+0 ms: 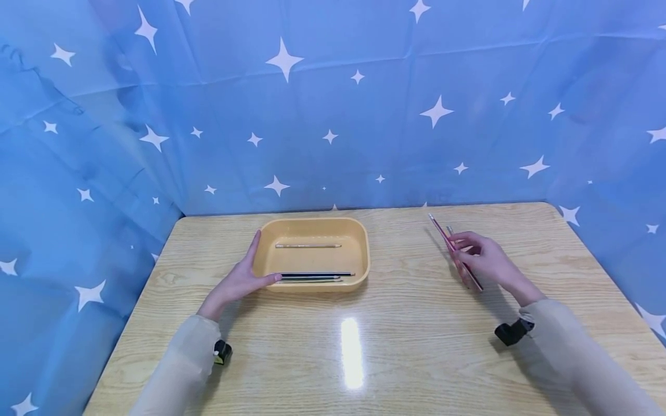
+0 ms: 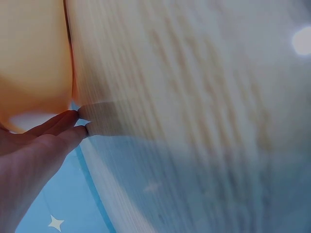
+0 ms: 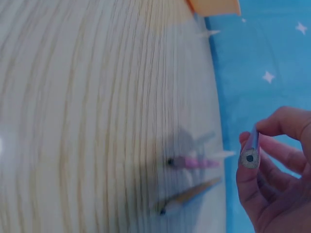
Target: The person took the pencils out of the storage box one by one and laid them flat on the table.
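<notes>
My left hand (image 1: pixel 240 280) rests at the left end of a yellow-orange plastic tray (image 1: pixel 312 260), fingers extended along its outer wall and thumb over the front rim. In the left wrist view those fingertips lie against the tray's wall (image 2: pixel 36 53). Inside the tray lie a light pencil (image 1: pixel 308 246) toward the back and several darker pencils (image 1: pixel 317 274) along the front. My right hand (image 1: pixel 484 257) pinches a dark pink pencil (image 1: pixel 439 227) between thumb and fingers, tilted above the table. Below it, a pink pencil (image 3: pixel 194 162) and a brownish pencil (image 3: pixel 189 196) lie on the tabletop.
The wood-grain table (image 1: pixel 291 346) carries a bright light reflection (image 1: pixel 351 353) near its front. A blue cloth with white stars (image 1: pixel 333 104) hangs behind the table and at its sides. Each sleeve bears a small black wrist camera (image 1: pixel 514 331).
</notes>
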`<state>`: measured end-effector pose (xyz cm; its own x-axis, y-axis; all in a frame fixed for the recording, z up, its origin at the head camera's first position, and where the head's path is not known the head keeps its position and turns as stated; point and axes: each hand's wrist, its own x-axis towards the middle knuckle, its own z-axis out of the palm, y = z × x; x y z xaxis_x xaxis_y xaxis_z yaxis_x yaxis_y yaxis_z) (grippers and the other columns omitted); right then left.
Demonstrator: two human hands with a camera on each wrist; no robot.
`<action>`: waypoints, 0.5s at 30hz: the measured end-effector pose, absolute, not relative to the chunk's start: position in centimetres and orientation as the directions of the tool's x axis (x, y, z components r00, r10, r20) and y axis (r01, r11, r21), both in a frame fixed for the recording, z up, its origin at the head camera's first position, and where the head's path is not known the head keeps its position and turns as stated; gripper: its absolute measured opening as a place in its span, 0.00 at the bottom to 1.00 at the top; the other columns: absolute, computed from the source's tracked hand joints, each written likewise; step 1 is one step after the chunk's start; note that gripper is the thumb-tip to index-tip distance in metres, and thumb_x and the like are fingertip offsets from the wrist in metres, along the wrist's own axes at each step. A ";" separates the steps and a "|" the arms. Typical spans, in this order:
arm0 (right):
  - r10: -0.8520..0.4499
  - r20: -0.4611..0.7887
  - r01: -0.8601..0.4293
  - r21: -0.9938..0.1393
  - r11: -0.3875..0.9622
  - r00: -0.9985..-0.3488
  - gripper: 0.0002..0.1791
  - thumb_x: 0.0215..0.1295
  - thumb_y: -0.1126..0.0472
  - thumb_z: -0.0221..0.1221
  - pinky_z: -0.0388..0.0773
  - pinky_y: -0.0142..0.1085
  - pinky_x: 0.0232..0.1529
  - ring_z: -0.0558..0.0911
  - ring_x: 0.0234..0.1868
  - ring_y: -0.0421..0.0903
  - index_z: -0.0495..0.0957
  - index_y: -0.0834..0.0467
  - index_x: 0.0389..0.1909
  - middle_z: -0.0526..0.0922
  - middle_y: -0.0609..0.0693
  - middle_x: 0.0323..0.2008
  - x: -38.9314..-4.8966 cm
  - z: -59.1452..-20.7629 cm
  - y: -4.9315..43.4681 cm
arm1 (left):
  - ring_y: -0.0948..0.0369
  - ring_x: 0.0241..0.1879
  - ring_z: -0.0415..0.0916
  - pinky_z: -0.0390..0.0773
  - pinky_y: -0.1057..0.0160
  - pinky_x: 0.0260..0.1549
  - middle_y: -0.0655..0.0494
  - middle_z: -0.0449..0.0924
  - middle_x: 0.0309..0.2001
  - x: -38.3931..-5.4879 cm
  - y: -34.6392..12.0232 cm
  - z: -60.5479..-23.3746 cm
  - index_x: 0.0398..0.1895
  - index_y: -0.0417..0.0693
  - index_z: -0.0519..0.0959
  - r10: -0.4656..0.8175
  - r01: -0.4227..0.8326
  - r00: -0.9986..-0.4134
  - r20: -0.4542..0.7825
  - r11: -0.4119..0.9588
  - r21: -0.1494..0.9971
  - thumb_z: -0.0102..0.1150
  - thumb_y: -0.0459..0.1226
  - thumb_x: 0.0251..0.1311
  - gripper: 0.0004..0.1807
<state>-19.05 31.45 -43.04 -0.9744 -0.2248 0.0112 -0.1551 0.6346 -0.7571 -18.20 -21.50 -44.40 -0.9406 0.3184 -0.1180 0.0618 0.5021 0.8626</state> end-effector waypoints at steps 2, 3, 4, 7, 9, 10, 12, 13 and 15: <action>-0.213 0.011 -0.149 -0.750 0.644 -0.977 0.20 0.69 0.65 0.56 0.77 0.32 0.30 0.80 0.39 0.55 0.71 0.69 0.59 0.79 0.68 0.46 -19.0 -43.0 32.0 | 0.38 0.71 0.40 0.48 0.38 0.65 0.43 0.30 0.76 -18.3 -21.5 -44.4 0.76 0.56 0.25 0.320 0.064 -0.940 -0.116 0.503 0.862 0.69 0.47 0.55 0.64; -0.210 0.011 -0.146 -0.751 0.643 -0.978 0.20 0.70 0.65 0.55 0.77 0.32 0.30 0.80 0.39 0.55 0.70 0.69 0.59 0.78 0.68 0.46 -19.0 -43.1 32.3 | 0.38 0.71 0.40 0.48 0.39 0.65 0.43 0.30 0.76 -18.3 -21.5 -44.3 0.76 0.56 0.26 0.319 0.064 -0.941 -0.116 0.502 0.862 0.69 0.47 0.55 0.64; -0.205 0.011 -0.142 -0.754 0.641 -0.979 0.20 0.70 0.65 0.55 0.78 0.32 0.30 0.80 0.39 0.55 0.70 0.69 0.59 0.78 0.69 0.47 -19.0 -43.2 32.6 | 0.38 0.71 0.40 0.48 0.38 0.65 0.43 0.30 0.76 -18.3 -21.5 -44.3 0.76 0.55 0.26 0.320 0.065 -0.940 -0.116 0.504 0.861 0.69 0.47 0.55 0.64; -0.189 0.005 -0.128 -0.753 0.646 -0.982 0.20 0.70 0.65 0.54 0.79 0.33 0.30 0.80 0.39 0.55 0.69 0.69 0.59 0.77 0.69 0.47 -19.0 -43.5 33.3 | 0.38 0.71 0.40 0.48 0.38 0.65 0.44 0.29 0.76 -18.3 -21.5 -44.2 0.76 0.54 0.26 0.321 0.064 -0.940 -0.119 0.507 0.859 0.69 0.47 0.55 0.64; -0.181 0.000 -0.121 -0.744 0.657 -0.983 0.19 0.71 0.65 0.54 0.79 0.33 0.30 0.80 0.39 0.54 0.69 0.69 0.59 0.78 0.69 0.47 -19.0 -43.8 33.7 | 0.38 0.71 0.40 0.48 0.38 0.65 0.44 0.29 0.76 -18.2 -21.5 -44.2 0.77 0.54 0.26 0.318 0.059 -0.940 -0.124 0.509 0.859 0.69 0.47 0.55 0.63; -0.178 -0.003 -0.117 -0.741 0.661 -0.984 0.19 0.71 0.65 0.54 0.79 0.33 0.30 0.80 0.39 0.53 0.70 0.69 0.59 0.78 0.69 0.47 -19.0 -43.9 33.9 | 0.38 0.71 0.40 0.48 0.38 0.65 0.43 0.29 0.76 -18.2 -21.5 -44.2 0.77 0.54 0.26 0.319 0.061 -0.940 -0.123 0.510 0.858 0.69 0.47 0.56 0.63; -0.171 -0.004 -0.113 -0.740 0.664 -0.985 0.19 0.70 0.66 0.54 0.79 0.32 0.30 0.80 0.39 0.52 0.70 0.70 0.59 0.78 0.69 0.46 -19.1 -44.3 34.2 | 0.37 0.71 0.41 0.48 0.38 0.65 0.42 0.30 0.76 -18.2 -21.5 -44.3 0.77 0.53 0.26 0.317 0.062 -0.941 -0.120 0.509 0.859 0.69 0.46 0.56 0.63; -0.169 -0.004 -0.111 -0.738 0.666 -0.986 0.19 0.70 0.66 0.54 0.79 0.32 0.30 0.80 0.39 0.52 0.70 0.71 0.58 0.78 0.69 0.46 -19.1 -44.4 34.3 | 0.37 0.71 0.42 0.49 0.38 0.65 0.42 0.31 0.76 -18.2 -21.5 -44.3 0.77 0.54 0.27 0.312 0.058 -0.942 -0.121 0.507 0.860 0.69 0.46 0.56 0.63; -0.160 -0.005 -0.106 -0.731 0.674 -0.987 0.19 0.69 0.67 0.55 0.78 0.32 0.30 0.80 0.39 0.52 0.70 0.71 0.58 0.78 0.69 0.45 -19.1 -44.7 34.5 | 0.37 0.70 0.42 0.48 0.38 0.65 0.41 0.31 0.76 -18.2 -21.5 -44.4 0.77 0.53 0.27 0.315 0.066 -0.942 -0.112 0.504 0.861 0.69 0.46 0.56 0.63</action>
